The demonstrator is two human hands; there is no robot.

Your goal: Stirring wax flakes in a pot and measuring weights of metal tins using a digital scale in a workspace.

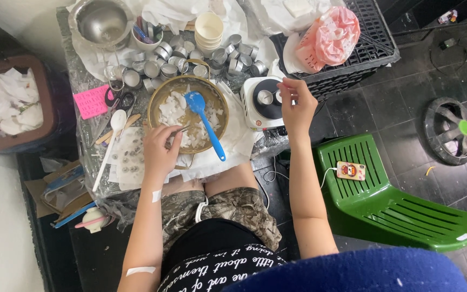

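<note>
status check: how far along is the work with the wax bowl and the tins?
Done: white flakes fill the bowl with a blue spatula in it; wick tabs lie on paper. In hand: left hand holds a thin metal tool at the bowl; right hand is at the hot plate. Left: the small tins look empty.

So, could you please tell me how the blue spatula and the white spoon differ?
The blue spatula lies in the gold bowl among white flakes; the white spoon lies outside on the table. The spatula's head is flat and squarish, the spoon's rounded. Both have long handles, and neither hand holds them.
</note>
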